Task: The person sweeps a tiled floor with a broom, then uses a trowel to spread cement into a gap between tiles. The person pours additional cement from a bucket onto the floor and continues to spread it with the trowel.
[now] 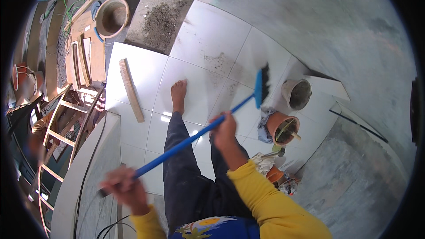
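Note:
A broom with a blue handle (177, 148) slants across my body from lower left to upper right. Near the handle's top end, my left hand (125, 186) is closed around it, slightly blurred. Further down the shaft, my right hand (224, 129) grips it too. The blue broom head (258, 89) with dark bristles (265, 82) is over the white floor tiles (212, 22), right of my bare foot (179, 92). Grey dirt (218, 62) is smeared on the tiles left of the bristles.
Right of the broom stand a grey bucket (297, 94) and an orange bucket (283, 129) by the wall. A wooden strip (131, 90) lies on the tiles at left. Beyond are rough mortar (161, 20) and a large round tub (112, 17). A wooden ladder (62, 135) leans at far left.

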Demonstrator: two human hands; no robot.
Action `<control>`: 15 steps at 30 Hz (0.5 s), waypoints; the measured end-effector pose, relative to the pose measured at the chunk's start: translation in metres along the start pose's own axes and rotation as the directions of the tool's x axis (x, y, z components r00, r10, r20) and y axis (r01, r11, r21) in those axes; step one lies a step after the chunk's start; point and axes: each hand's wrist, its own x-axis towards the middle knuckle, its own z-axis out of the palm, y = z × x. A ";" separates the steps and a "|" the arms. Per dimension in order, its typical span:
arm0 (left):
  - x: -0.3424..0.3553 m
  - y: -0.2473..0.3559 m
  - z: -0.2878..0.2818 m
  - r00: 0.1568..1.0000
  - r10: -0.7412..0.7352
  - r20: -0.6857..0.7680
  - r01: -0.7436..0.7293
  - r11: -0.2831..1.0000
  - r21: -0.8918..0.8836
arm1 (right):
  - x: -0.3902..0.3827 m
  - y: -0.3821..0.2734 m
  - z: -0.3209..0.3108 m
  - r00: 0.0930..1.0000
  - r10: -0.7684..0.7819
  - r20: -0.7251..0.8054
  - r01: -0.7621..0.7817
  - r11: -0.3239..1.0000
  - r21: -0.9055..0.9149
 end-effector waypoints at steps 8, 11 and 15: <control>0.039 -0.108 0.057 0.836 -0.100 0.539 -0.079 0.951 0.299 | 0.136 0.001 -0.040 0.997 0.072 0.035 -0.074 0.996 0.052; 0.103 -0.030 0.063 0.807 -0.061 0.587 -0.123 0.955 0.269 | 0.087 0.020 0.088 0.988 0.079 0.131 -0.076 0.997 -0.029; 0.175 0.064 0.079 0.768 0.070 0.636 -0.268 0.938 0.221 | 0.019 0.025 0.235 0.962 0.074 0.264 -0.068 0.997 -0.032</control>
